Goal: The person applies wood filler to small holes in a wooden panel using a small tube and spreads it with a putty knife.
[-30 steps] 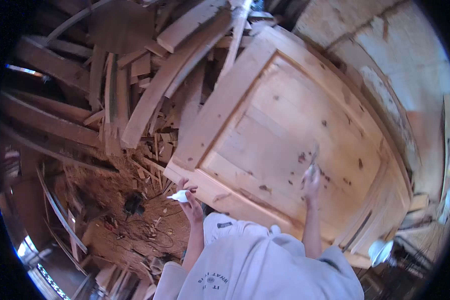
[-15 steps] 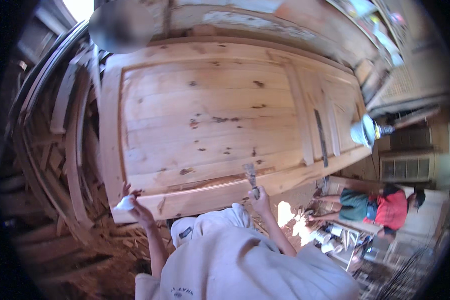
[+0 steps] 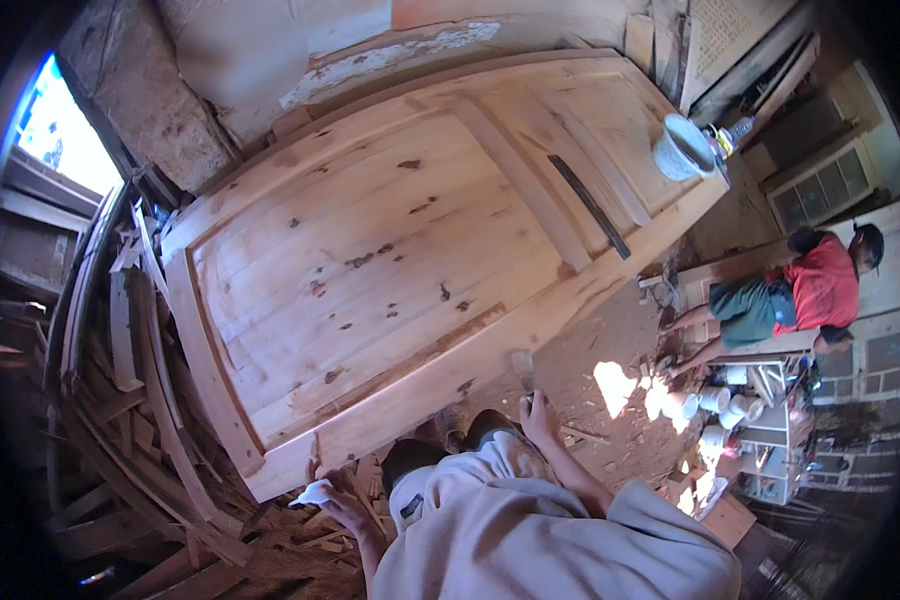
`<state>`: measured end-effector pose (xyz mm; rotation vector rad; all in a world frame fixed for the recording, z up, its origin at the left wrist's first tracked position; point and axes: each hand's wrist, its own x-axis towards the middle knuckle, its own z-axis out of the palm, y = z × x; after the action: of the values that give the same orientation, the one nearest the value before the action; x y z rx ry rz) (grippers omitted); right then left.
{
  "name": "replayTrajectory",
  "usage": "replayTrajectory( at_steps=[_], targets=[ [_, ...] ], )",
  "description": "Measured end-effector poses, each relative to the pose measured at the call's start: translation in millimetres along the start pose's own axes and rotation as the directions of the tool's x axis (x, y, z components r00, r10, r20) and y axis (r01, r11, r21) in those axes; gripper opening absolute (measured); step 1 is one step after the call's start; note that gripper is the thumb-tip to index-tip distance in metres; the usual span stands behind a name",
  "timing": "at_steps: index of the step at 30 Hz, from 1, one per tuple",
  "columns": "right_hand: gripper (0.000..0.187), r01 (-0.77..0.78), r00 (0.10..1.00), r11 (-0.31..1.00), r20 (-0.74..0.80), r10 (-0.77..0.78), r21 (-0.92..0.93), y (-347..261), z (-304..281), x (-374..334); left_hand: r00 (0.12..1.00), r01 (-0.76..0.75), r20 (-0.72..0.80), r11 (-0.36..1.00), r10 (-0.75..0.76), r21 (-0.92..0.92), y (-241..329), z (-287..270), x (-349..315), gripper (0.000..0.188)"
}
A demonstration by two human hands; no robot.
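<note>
A large panelled wooden door with dark knots lies flat in front of me. At its near left corner, my left hand has its fingers closed on a small white lump; whether this is cloth or putty I cannot make out. My right hand grips the dark handle of a putty knife, its flat, pale blade pointing away from me just beyond the door's near edge. The blade appears to be apart from the wood.
Across the door's right part lies a dark, narrow strip. A pale bucket rests at the far right end. Scrap boards crowd the left. Rightward, a person in a red shirt stands near a shelf with several white containers.
The view has turned, so the door sits more slanted. My right hand has drawn the putty knife back from over the door to beyond its near edge. Both hands keep their hold.
</note>
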<state>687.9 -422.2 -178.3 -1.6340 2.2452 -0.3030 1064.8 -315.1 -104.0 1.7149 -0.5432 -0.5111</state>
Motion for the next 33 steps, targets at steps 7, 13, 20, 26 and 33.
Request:
replayTrajectory(
  at_steps=[7,13,20,26,33],
  targets=[
    [0.027,0.035,0.988,0.979,-0.151,-0.004,0.199,26.1,-11.1,-4.4,0.982,0.011,0.186,0.996,-0.028,0.091,41.2,12.9,-33.6,0.067],
    [0.025,0.012,1.0,0.987,-0.01,-0.011,0.159,39.5,-25.8,-12.0,0.917,-0.245,0.31,0.968,0.25,-0.058,44.0,60.0,-85.4,0.056],
    [0.026,-0.02,0.997,0.895,-0.056,0.05,0.447,100.5,-7.3,-42.6,0.645,-0.215,0.744,0.976,0.173,-0.04,55.8,109.8,-134.7,0.043],
    [0.035,-0.303,0.951,0.789,0.113,0.289,0.534,150.5,-36.8,-58.4,0.624,-0.234,0.777,0.969,0.083,0.085,80.3,167.4,-102.6,0.037],
    [0.028,-0.202,0.973,0.713,0.22,0.07,0.671,118.6,-88.9,21.3,0.543,0.102,0.834,0.994,-0.095,0.047,57.8,228.9,-89.4,0.039]
  ],
)
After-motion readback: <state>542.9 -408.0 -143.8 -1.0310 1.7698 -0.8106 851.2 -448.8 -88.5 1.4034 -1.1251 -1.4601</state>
